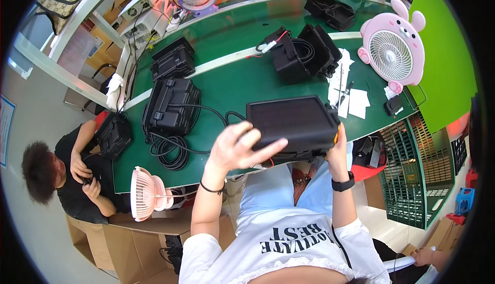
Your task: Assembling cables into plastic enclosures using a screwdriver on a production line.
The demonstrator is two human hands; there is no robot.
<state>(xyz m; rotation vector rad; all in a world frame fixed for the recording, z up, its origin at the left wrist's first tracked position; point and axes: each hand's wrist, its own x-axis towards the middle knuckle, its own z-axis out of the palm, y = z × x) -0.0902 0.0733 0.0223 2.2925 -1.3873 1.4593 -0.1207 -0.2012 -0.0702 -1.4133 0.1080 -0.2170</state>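
Observation:
A black plastic case point(291, 121) with a flat dark top panel is held up and tilted over the table's near edge. My right hand point(337, 152) grips its right end, the fingers partly hidden beneath it. Against the near left corner lies my left hand point(237, 144), some fingers bent and one digit stretched along the near side. A black cable point(211, 109) runs behind my left hand toward a similar black case point(175, 106) on the left. A coil of black cable point(171, 152) lies in front of that case.
An open black case point(304, 54) with coiled cable stands farther back on the green table point(227, 83). White papers point(356, 102) and a pink rabbit-shaped fan point(394, 49) are at right. A pink fan point(149, 193) stands near left. Beside it, a co-worker point(77, 175) handles a small dark part.

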